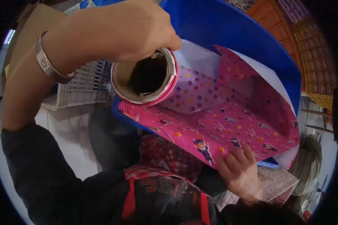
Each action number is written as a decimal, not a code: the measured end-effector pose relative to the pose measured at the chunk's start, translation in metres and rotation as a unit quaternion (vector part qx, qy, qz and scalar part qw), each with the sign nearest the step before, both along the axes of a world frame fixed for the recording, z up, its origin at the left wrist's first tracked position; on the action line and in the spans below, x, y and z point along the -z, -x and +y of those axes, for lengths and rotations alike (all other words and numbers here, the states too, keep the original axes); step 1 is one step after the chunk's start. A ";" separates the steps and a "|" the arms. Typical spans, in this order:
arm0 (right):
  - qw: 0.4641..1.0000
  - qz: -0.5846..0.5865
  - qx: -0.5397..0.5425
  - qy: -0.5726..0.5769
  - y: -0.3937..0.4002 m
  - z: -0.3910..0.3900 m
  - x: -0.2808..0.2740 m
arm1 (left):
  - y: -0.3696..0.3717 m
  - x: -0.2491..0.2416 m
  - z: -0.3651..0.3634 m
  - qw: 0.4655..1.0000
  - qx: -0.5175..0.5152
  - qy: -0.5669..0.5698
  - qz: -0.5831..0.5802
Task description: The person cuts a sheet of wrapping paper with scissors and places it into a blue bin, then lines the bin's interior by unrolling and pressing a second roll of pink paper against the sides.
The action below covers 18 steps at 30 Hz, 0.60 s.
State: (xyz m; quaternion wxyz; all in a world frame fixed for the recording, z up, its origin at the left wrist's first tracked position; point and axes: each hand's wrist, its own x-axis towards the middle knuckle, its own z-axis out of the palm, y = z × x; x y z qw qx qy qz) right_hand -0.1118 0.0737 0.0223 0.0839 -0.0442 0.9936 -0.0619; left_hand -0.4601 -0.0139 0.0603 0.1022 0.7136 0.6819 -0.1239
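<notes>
A thick roll (pixel 144 80) with a hollow middle is tilted toward me above the blue bin (pixel 229 22). My left hand (pixel 154 32) grips the roll's upper rim, a metal bracelet (pixel 50 63) on its wrist. Pink printed sheet (pixel 229 127) with small cartoon figures spreads from beside the roll across the bin, its right part curled up and showing white backing. Lighter pink patterned paper (pixel 195 92) lies behind it. My right hand (pixel 238 168) holds the sheet's near edge, with its fingers bent over the printed side.
A white plastic basket (pixel 86 84) stands left of the bin. Orange and yellow woven baskets (pixel 315 56) are at the upper right. Brown cardboard (pixel 30 33) is at the upper left. A patterned box (pixel 278 183) sits below the bin on the right.
</notes>
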 end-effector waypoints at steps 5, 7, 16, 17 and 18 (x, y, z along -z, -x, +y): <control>0.999 -0.031 0.019 0.026 0.002 -0.002 -0.007 | 0.010 0.002 0.002 0.999 0.015 -0.041 -0.009; 0.999 -0.034 0.025 0.018 0.004 -0.003 -0.008 | 0.015 0.003 0.003 0.998 0.020 -0.061 -0.010; 0.999 -0.003 0.044 0.010 0.012 -0.004 -0.013 | 0.022 0.010 0.000 0.981 0.037 -0.190 -0.028; 0.999 0.004 0.044 0.007 0.011 -0.004 -0.012 | 0.019 0.012 -0.002 0.977 0.040 -0.207 -0.032; 0.999 0.005 0.049 0.006 0.009 -0.003 -0.011 | 0.016 0.013 -0.002 0.974 0.045 -0.221 -0.032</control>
